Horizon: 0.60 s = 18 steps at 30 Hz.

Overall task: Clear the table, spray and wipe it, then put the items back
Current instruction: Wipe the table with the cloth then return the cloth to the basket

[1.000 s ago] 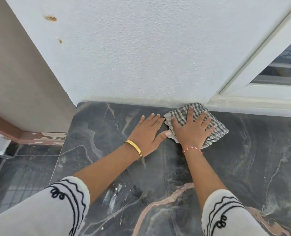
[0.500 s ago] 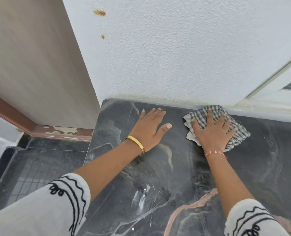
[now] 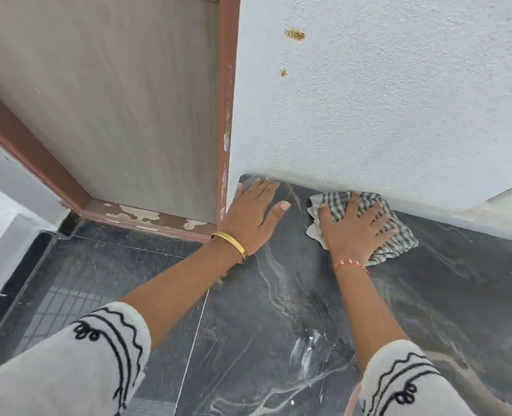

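Head view looks down on the wiping step. Right hand (image 3: 352,228) lies flat with its fingers spread, pressing a checked cloth (image 3: 395,238) onto the dark marble table (image 3: 443,295); the fingers are straight, not curled round the fabric. The cloth sits bunched under the palm, its far edge touching the foot of the white wall (image 3: 383,115). Left hand (image 3: 250,216) rests open on the table, fingers together and thumb out, holding nothing, at the table's back corner where the wall ends beside the door (image 3: 114,100) (it seems to be there for support).

No items stand on the visible part of the table, so clearing looks done, and a few pale streaks (image 3: 305,358) show near the front edge, possibly spray or only veining in the stone; the glare makes that hard to tell.

Next move, as I judge it, calls for sliding the cloth from the wall toward the front edge with steady downward pressure, covering the streaked area before anything is put back.
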{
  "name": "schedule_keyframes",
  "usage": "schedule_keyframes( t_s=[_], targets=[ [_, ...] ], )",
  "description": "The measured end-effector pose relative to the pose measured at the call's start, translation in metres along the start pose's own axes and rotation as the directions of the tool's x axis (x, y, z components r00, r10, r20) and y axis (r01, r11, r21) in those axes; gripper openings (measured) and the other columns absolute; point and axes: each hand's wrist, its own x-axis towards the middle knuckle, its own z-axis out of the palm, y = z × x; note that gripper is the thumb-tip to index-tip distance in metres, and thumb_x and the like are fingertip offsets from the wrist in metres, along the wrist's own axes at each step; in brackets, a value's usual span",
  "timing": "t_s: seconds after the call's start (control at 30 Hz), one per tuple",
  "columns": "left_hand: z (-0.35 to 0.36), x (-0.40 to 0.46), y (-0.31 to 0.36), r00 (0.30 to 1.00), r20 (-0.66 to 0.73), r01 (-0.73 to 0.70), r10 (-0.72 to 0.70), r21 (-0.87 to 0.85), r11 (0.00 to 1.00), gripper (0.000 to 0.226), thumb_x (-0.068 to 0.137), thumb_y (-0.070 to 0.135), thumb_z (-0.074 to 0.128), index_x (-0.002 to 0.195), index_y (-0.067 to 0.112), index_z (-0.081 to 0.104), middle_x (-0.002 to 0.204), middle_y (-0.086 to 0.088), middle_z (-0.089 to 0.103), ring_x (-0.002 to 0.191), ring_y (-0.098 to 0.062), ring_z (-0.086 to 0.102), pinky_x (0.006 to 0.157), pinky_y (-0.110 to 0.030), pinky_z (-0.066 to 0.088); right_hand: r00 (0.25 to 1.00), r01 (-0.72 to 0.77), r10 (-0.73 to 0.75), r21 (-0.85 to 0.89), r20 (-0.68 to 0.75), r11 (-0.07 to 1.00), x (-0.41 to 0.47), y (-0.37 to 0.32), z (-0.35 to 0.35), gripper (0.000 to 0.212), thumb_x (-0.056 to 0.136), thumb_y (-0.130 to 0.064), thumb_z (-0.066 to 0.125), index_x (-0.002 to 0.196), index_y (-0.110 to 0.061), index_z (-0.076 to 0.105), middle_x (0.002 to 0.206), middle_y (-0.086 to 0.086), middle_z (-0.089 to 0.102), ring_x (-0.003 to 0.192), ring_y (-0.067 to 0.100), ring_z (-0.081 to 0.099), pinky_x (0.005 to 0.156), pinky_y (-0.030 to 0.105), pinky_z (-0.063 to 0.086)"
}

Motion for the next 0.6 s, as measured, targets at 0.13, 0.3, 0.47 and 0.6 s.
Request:
schedule_keyframes(
  t_s=[0.13,0.3,0.47,0.6],
  targets=[
    [-0.019,-0.008,-0.022,1.000,-0.019,0.023,-0.022,0.016,1.000,0.085,0.078,0.063,0.005,0.143,0.014,0.027,0.153,-0.007,0.026,0.145,-0.020,0.015,0.118,-0.038,-0.001,0.998,0.067,-0.067,0.013,0.001,0.998,-0.024,-0.047,0.006,0.078,0.086,-0.067,0.027,0.150,-0.026,0.010,0.157,0.022,0.004,0.144,0.043,0.001,0.112,0.061,-0.004],
    [-0.035,-0.029,-0.039,0.997,-0.051,0.056,-0.057,-0.016,0.998,0.106,0.069,0.080,-0.006,0.143,0.012,0.028,0.152,-0.010,0.028,0.144,-0.020,0.018,0.118,-0.038,-0.002,0.969,0.245,-0.245,0.027,0.014,0.969,-0.067,-0.111,0.013,0.071,0.090,-0.060,0.025,0.150,-0.028,0.004,0.157,0.020,0.001,0.144,0.041,-0.002,0.112,0.060,-0.006],
    [-0.056,-0.044,-0.042,0.994,-0.072,0.079,-0.078,0.014,0.997,0.101,0.073,0.078,-0.004,0.144,0.013,0.026,0.152,-0.009,0.027,0.144,-0.020,0.017,0.118,-0.038,-0.001,0.859,0.511,-0.512,0.046,0.020,0.858,-0.082,-0.121,0.009,0.060,0.094,-0.049,0.032,0.149,-0.030,0.017,0.158,0.012,0.010,0.146,0.034,0.003,0.115,0.055,-0.004],
    [-0.061,-0.049,-0.028,0.993,-0.076,0.096,-0.093,0.032,0.995,0.071,0.085,0.051,0.014,0.145,0.014,0.024,0.154,-0.008,0.024,0.145,-0.018,0.015,0.120,-0.038,-0.001,0.646,0.751,-0.762,0.145,0.035,0.644,-0.086,-0.103,0.008,0.053,0.091,-0.042,0.035,0.141,-0.027,0.040,0.157,0.003,0.022,0.147,0.026,0.009,0.119,0.048,-0.001]
  ],
)
